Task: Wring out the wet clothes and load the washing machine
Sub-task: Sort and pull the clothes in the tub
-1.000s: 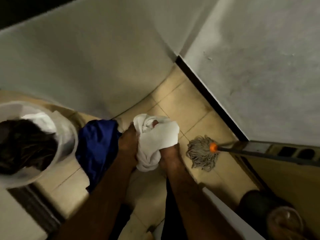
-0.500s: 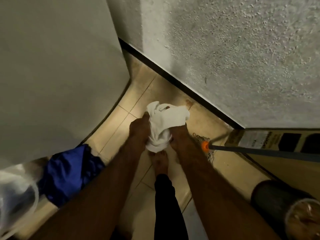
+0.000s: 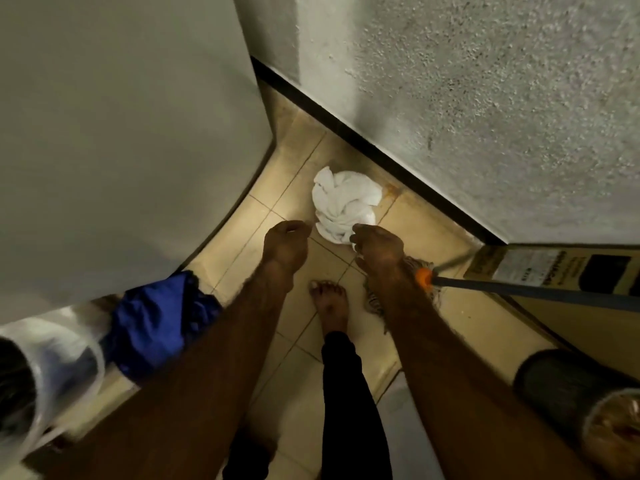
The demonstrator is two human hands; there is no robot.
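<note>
Floor: beige tiles [image 3: 239, 247] in a corner, between a rough plaster wall [image 3: 485, 98] and a smooth white panel [image 3: 121, 133].
White cloth [image 3: 343, 206]: bunched and twisted, beyond both hands, near the wall; if it lies on the floor, I cannot tell.
Left hand [image 3: 285, 245]: fingers curled in, holding nothing.
Right hand [image 3: 379, 247]: fingers curled at the cloth's lower edge; a grip I cannot tell.
Blue garment [image 3: 152, 327]: beside a clear plastic bucket [image 3: 69, 344], at left.
Mop [image 3: 423, 277]: 1, its head under the right forearm.
</note>
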